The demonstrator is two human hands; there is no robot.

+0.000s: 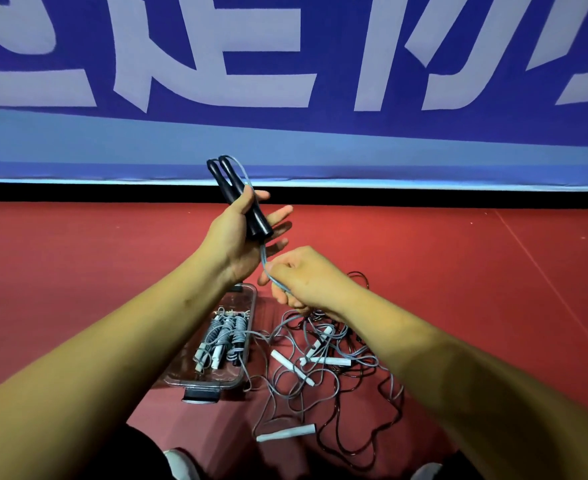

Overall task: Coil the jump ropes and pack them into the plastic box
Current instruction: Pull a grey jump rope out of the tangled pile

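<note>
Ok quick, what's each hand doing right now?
Left hand: holds the two black jump rope handles, thumb across them.
Right hand: pinches the grey rope just below those handles.

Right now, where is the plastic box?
In the head view the clear plastic box sits on the red floor, lower centre-left, below the left hand, holding coiled ropes, with the loose rope tangle just to its right.

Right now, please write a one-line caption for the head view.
Left hand holds two black handles while right hand pinches the grey rope, over a plastic box of coiled ropes.
</note>
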